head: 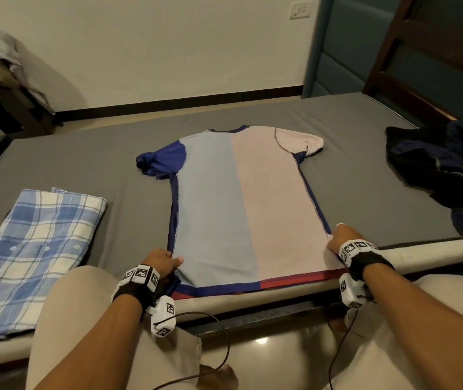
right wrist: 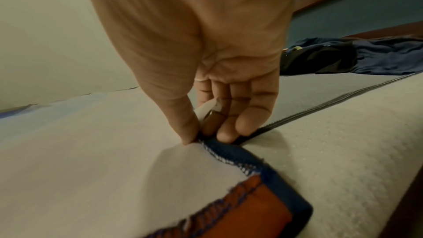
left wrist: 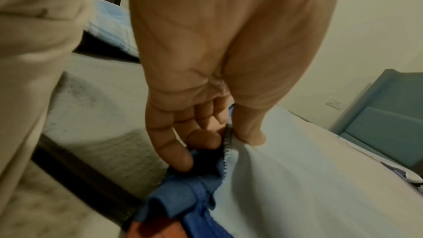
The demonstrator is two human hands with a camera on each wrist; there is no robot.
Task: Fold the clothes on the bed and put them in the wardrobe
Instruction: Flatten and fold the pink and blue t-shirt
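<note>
Knit fabric is being pinched at both lower side seams of the T-shirt (head: 241, 204). The left hand (head: 160, 261) is clamping the shirt's left seam, thumb on top and fingers (left wrist: 181, 158) curled beneath the navy edge. The right hand (head: 343, 240) is gripping the right seam likewise, thumb pressing the pale panel, fingers (right wrist: 231, 129) tucked under the navy trim. The hands are sitting well apart, one at each side of the shirt.

The shirt is lying flat on the bed (head: 89, 164), collar away from the person, hem at the near mattress edge. It is showing a light blue half, a pale pink half, one navy sleeve and a red-and-navy hem band.

Left of the shirt, a folded blue plaid garment (head: 36, 249) is resting on the bed. Right of the shirt, a crumpled dark navy pile (head: 444, 170) is lying unfolded.
</note>
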